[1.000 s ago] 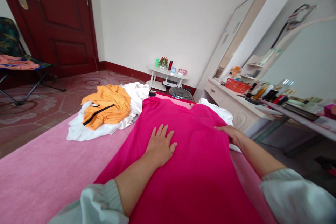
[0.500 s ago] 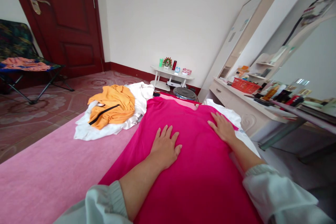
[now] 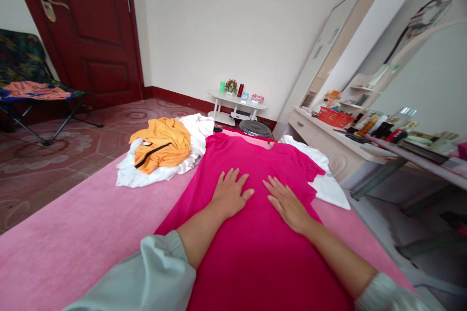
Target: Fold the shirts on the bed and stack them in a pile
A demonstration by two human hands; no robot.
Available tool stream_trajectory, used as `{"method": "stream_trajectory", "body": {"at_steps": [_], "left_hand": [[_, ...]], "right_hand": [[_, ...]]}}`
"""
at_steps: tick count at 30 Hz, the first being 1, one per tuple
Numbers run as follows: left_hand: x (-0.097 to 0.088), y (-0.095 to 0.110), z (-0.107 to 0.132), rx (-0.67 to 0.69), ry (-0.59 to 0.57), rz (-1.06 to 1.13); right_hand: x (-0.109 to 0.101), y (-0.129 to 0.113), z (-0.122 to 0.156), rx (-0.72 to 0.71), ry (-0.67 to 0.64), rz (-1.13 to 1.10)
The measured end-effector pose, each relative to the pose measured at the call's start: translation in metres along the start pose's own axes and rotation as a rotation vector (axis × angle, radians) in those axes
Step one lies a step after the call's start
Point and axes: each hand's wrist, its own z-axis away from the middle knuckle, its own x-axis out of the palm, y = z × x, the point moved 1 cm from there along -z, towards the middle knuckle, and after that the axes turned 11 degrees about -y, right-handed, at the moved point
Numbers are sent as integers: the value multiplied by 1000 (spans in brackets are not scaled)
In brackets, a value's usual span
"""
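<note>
A bright magenta short-sleeved garment point(image 3: 262, 248) lies spread out on a pink bed cover point(image 3: 80, 233), its neck end away from me. My left hand point(image 3: 230, 193) rests flat on its middle, fingers apart. To the right, my right hand point(image 3: 287, 204) also lies palm down on the cloth with its fingers stretched out. Neither hand grips anything. Partly under the garment's right sleeve is a white garment point(image 3: 330, 187). The garment's lower end runs out of view below.
On the bed's left lies a heap with an orange garment point(image 3: 164, 143) over white clothes point(image 3: 126, 172). A dressing table point(image 3: 317, 133) with a red basket point(image 3: 334, 116) and bottles stands right. Beyond the bed is a small white table point(image 3: 237, 99); a folding chair point(image 3: 25, 68) stands left.
My right hand has moved left and inward across the magenta cloth, from near the right sleeve to beside my left hand. My left hand stays almost in place.
</note>
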Motion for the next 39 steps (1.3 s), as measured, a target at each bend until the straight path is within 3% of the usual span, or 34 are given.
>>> {"method": "stream_trajectory", "body": {"at_steps": [2, 5, 9, 11, 15, 21, 27, 30, 33, 36, 39], "left_hand": [[-3, -5, -4, -20, 80, 91], [-5, -10, -9, -29, 143, 155], [-5, -7, -1, -33, 17, -1], [-7, -9, 12, -34, -50, -58], [-20, -27, 54, 64, -170, -189], [-47, -51, 123, 89, -173, -319], [-67, -58, 173, 116, -198, -251], [-81, -63, 194, 105, -167, -217], [-92, -66, 211, -5, -150, -202], [-95, -64, 220, -83, -163, -116], [-97, -56, 221, -23, -224, 88]], "right_hand": [[14, -3, 11, 40, -49, -37], [17, -4, 14, 83, -15, -46], [9, -9, 24, 136, 131, -30], [10, -10, 38, 182, 127, -30], [17, -1, 80, 191, -8, -23], [19, 18, 142, 213, -41, -28], [5, 10, 199, 213, -44, -77], [-6, 3, 232, 233, 1, -100], [-9, -2, 260, 361, 39, -147], [-8, -8, 272, 381, 55, -340], [-12, -11, 272, 332, 38, -610]]}}
